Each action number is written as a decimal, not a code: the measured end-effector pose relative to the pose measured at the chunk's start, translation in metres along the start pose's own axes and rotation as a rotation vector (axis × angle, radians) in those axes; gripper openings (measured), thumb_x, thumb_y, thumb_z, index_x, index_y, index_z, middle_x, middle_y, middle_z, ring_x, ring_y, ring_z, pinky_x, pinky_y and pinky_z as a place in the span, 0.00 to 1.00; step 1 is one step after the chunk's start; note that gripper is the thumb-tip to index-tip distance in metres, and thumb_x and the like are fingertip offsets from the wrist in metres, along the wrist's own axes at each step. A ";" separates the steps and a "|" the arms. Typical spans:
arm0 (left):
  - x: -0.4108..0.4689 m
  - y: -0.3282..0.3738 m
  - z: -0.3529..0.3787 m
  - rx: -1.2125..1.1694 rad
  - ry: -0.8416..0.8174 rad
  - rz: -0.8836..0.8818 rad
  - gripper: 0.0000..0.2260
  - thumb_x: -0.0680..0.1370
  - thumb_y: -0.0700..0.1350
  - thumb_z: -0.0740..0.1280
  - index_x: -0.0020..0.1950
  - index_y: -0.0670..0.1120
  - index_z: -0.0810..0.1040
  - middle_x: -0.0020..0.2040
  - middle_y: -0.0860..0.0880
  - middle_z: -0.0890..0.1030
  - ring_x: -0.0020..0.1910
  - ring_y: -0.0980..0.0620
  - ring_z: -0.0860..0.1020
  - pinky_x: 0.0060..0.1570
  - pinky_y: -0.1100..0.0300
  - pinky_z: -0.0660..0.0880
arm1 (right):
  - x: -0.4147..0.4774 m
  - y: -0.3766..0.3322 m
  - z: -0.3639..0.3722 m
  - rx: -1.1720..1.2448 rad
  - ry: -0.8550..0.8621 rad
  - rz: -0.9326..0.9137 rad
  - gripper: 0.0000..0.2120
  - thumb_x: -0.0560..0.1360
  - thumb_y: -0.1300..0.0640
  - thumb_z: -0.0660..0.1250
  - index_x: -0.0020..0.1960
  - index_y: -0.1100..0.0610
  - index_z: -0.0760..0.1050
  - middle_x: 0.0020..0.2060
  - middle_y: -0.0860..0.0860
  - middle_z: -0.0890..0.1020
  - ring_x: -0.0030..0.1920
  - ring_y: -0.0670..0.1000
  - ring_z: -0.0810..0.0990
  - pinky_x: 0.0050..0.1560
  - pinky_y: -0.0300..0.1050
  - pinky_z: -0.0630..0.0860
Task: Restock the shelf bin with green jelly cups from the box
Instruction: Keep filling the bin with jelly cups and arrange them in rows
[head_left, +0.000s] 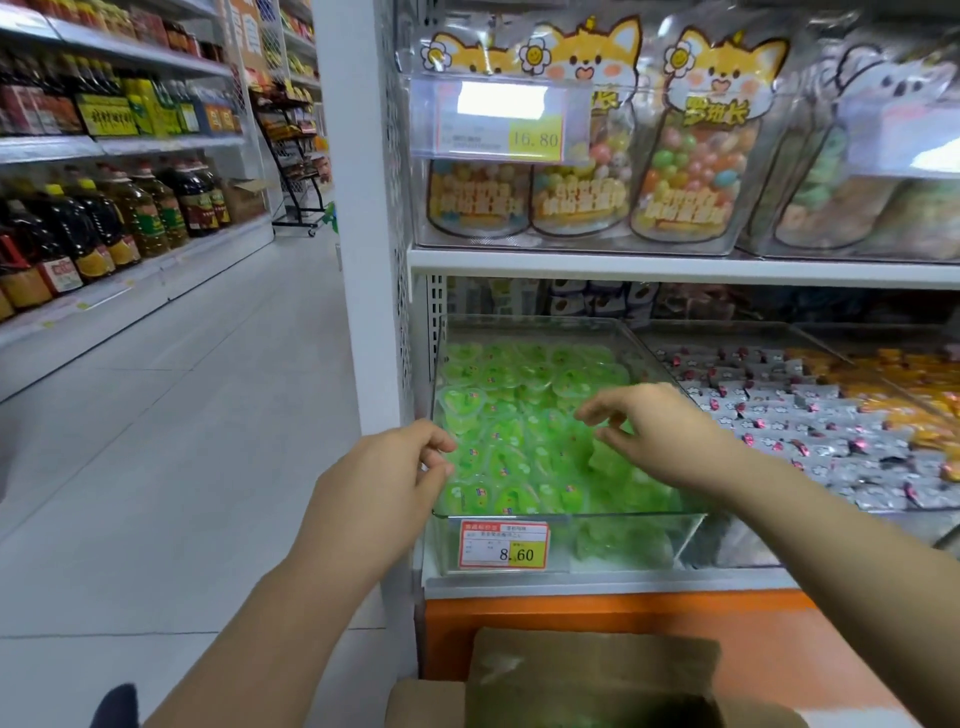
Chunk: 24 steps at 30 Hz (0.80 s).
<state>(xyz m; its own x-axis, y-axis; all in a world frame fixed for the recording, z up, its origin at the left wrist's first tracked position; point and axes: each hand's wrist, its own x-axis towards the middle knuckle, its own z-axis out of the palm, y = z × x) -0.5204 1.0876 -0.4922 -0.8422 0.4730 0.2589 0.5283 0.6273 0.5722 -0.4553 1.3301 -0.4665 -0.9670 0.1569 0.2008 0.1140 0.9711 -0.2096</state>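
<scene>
- Left hand (395, 467): fingers loosely bent, apart, empty, at the left front corner of the clear rectangular plastic shelf bin (571, 515)
- Right hand (657, 423): fingers relaxed, spread, empty, over the green film-lidded jelly cups (498, 415)
- Cups: in the bin, lids up; the bin's long axis runs front to back
- Brown cardboard box (592, 670): below the shelf

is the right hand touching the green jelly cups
Cannot tell. The head view shows the right hand above the green jelly cups in the clear plastic bin; its curled fingers hide any contact.

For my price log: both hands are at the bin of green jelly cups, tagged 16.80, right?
No. The head view shows the tag on the bin reading 8.60, not 16.80. The left hand and right hand are at the green jelly cups.
</scene>
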 end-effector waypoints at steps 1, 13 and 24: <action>0.000 0.001 0.000 0.018 0.014 0.003 0.06 0.77 0.48 0.64 0.51 0.59 0.75 0.40 0.63 0.77 0.41 0.61 0.76 0.40 0.61 0.73 | -0.006 0.006 -0.005 -0.063 -0.033 0.005 0.13 0.75 0.59 0.65 0.58 0.51 0.78 0.54 0.46 0.82 0.53 0.47 0.79 0.54 0.37 0.69; 0.008 0.025 0.016 -0.052 0.023 0.093 0.06 0.78 0.48 0.64 0.52 0.58 0.77 0.40 0.64 0.76 0.37 0.65 0.75 0.41 0.61 0.74 | -0.031 0.016 -0.002 -0.185 -0.168 0.039 0.25 0.73 0.58 0.69 0.67 0.49 0.65 0.61 0.50 0.68 0.56 0.52 0.75 0.53 0.42 0.71; 0.009 0.039 0.029 -0.321 -0.119 0.186 0.11 0.77 0.43 0.66 0.53 0.59 0.74 0.46 0.61 0.79 0.44 0.65 0.75 0.42 0.75 0.70 | -0.039 0.006 -0.028 0.286 0.189 -0.030 0.11 0.70 0.61 0.72 0.47 0.48 0.74 0.43 0.44 0.77 0.41 0.39 0.75 0.42 0.27 0.69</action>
<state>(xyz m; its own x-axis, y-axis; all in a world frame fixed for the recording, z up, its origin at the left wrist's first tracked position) -0.5048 1.1345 -0.4903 -0.7069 0.6408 0.2997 0.5938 0.3073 0.7436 -0.4103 1.3349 -0.4486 -0.9067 0.1856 0.3788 -0.0081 0.8901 -0.4557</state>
